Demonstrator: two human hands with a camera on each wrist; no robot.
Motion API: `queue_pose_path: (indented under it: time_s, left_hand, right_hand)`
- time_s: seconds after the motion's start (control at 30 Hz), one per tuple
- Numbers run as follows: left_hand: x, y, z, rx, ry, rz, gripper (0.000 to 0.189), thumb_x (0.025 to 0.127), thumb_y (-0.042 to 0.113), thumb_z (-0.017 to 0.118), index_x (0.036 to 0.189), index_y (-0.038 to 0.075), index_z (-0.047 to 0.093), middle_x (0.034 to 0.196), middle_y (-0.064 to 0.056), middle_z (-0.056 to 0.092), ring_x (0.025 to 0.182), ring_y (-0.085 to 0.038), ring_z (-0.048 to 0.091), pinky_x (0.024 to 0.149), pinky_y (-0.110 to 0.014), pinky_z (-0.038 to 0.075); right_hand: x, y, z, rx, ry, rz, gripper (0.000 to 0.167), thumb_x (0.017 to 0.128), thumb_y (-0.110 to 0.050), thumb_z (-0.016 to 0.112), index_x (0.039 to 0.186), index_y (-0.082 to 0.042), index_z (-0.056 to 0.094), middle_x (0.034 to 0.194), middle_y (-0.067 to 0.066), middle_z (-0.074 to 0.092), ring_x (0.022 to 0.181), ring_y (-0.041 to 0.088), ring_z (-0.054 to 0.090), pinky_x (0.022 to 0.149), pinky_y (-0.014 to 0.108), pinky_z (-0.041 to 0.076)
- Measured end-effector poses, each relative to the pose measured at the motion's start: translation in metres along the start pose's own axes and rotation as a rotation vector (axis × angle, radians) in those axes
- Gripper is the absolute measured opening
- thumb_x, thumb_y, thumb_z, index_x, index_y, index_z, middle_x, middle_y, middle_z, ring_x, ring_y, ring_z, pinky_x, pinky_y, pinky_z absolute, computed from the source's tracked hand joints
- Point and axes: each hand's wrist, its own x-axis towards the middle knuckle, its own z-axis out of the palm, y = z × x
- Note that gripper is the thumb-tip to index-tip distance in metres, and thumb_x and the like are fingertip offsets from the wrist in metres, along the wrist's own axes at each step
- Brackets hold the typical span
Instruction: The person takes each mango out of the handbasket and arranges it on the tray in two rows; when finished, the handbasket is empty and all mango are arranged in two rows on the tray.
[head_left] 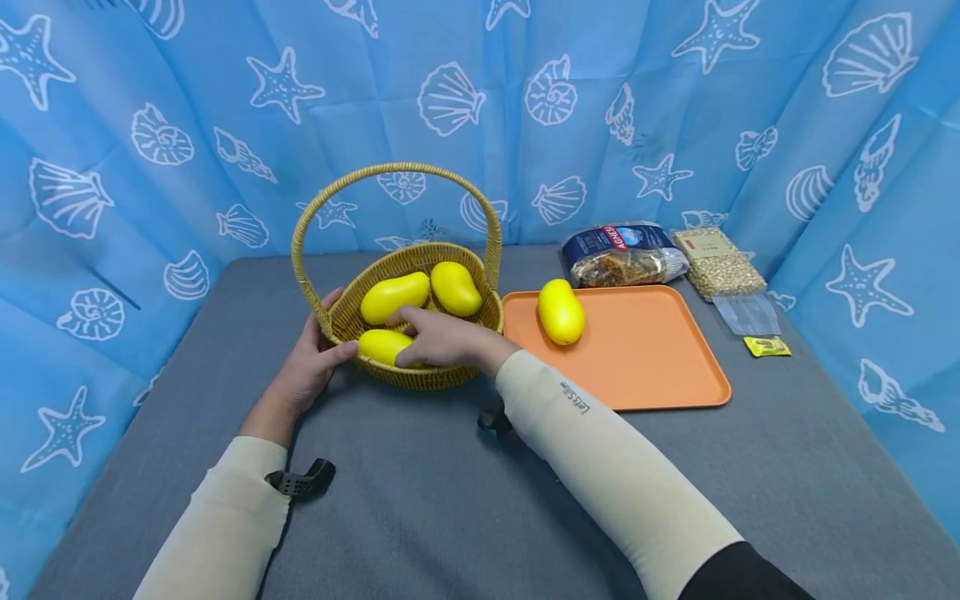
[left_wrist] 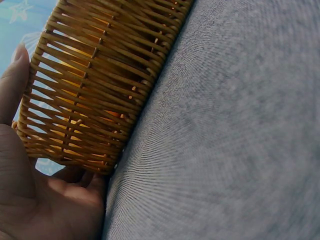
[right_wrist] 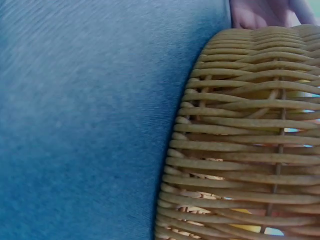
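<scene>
A woven wicker basket (head_left: 405,379) with a tall arched handle stands on the grey cloth, holding yellow mangoes. My left hand (head_left: 303,375) grips its left end, thumb on the rim and fingers round the outside; the left wrist view shows this hand (left_wrist: 60,200) against the weave. Reaching in over the front rim, my right hand (head_left: 450,337) has thumb and fingers around the front mango (head_left: 381,345). Behind it lie a second mango (head_left: 393,297) and a third mango (head_left: 456,288). In the right wrist view, the basket side (right_wrist: 240,135) hides the right hand's fingers.
An orange tray (head_left: 637,350) sits right of the basket with another mango (head_left: 561,312) at its left side. Behind it lie a dark blue food bag (head_left: 626,252), a pack of pale grains (head_left: 720,262) and a small yellow packet (head_left: 767,346). A blue curtain (head_left: 525,150) hangs behind the table.
</scene>
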Motion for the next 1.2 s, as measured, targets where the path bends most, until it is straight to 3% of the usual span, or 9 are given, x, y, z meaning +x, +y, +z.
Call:
queue_pose_path:
  time_s: [0.17,0.33,0.6,0.93,1.2]
  left_hand:
    - [0.0000,-0.0005,-0.0004,0.004,0.001,-0.003,0.088,0.107,0.001,0.061,0.176,0.020,0.008,0.173,-0.017,0.025,0.151,-0.035,0.034,0.109,-0.028,0.045]
    - [0.0002,0.0000,0.0000,0.003,0.007,-0.009,0.088,0.107,0.002,0.061,0.176,0.021,0.009,0.173,-0.016,0.025,0.152,-0.035,0.033,0.110,-0.028,0.044]
    - [0.0006,0.0013,0.0003,0.012,0.004,0.002,0.088,0.108,0.001,0.061,0.176,0.020,0.009,0.172,-0.019,0.026,0.150,-0.035,0.035,0.110,-0.028,0.044]
    - [0.0002,-0.0011,-0.0007,0.002,0.007,-0.001,0.087,0.107,0.002,0.061,0.175,0.021,0.011,0.173,-0.017,0.026,0.152,-0.035,0.033,0.111,-0.028,0.042]
    - [0.0014,-0.0018,-0.0017,0.004,0.006,0.005,0.087,0.107,0.001,0.061,0.175,0.021,0.011,0.171,-0.018,0.029,0.148,-0.033,0.038,0.110,-0.028,0.043]
  right_hand:
    - [0.0001,-0.0040,-0.0016,-0.010,-0.021,0.041,0.064,0.104,-0.019,0.073,0.164,-0.018,0.049,0.159,0.010,0.054,0.139,0.021,0.050,0.115,0.044,0.039]
    - [0.0005,-0.0058,-0.0030,-0.080,-0.011,0.032,0.064,0.106,-0.027,0.074,0.164,-0.014,0.049,0.159,0.011,0.054,0.142,0.024,0.050,0.117,0.045,0.038]
    - [0.0021,-0.0079,0.0000,-0.143,0.015,0.000,0.067,0.106,-0.022,0.070,0.168,-0.023,0.044,0.155,0.002,0.055,0.127,0.019,0.053,0.108,0.042,0.041]
    - [0.0057,-0.0094,0.0054,-0.276,0.133,-0.027,0.062,0.104,-0.023,0.078,0.159,-0.010,0.052,0.153,0.008,0.058,0.129,0.018,0.054,0.108,0.039,0.042]
    - [-0.0010,-0.0105,0.0007,-0.178,0.251,-0.032,0.072,0.104,-0.028,0.078,0.165,-0.010,0.045,0.160,0.009,0.052,0.135,0.020,0.052,0.110,0.040,0.043]
